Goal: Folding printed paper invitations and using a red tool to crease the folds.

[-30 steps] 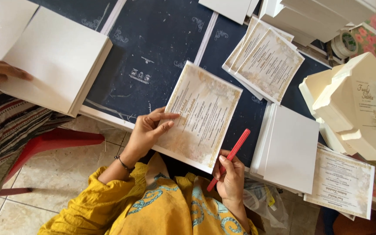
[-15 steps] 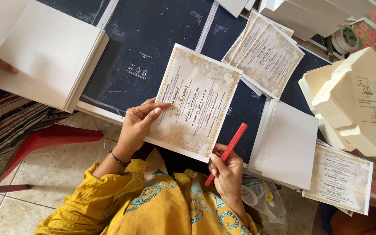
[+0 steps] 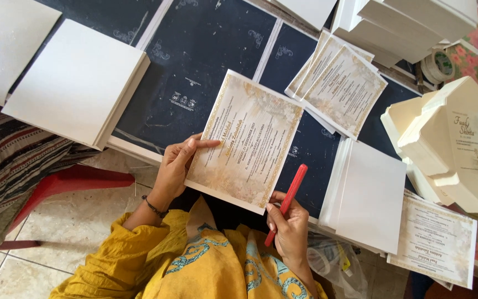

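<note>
Printed card (image 3: 245,139), cream with a gold border, held by its left edge in the left hand (image 3: 177,166), thumb on top, lower part hanging past the near edge of the dark worktop (image 3: 195,55). Right hand (image 3: 290,227) closed around a red pen (image 3: 287,202), tip end down in the palm, shaft angled up just beside the card's lower right corner; not touching it as far as I can tell. To do this well, I'd judge: lay the card flat on the worktop before marking, pin it with the left hand. Further out: loose printed cards (image 3: 338,83) upper right, white sheet stack (image 3: 369,196) right, white board stack (image 3: 76,83) left, folded cream boxes (image 3: 443,144) far right.
</note>
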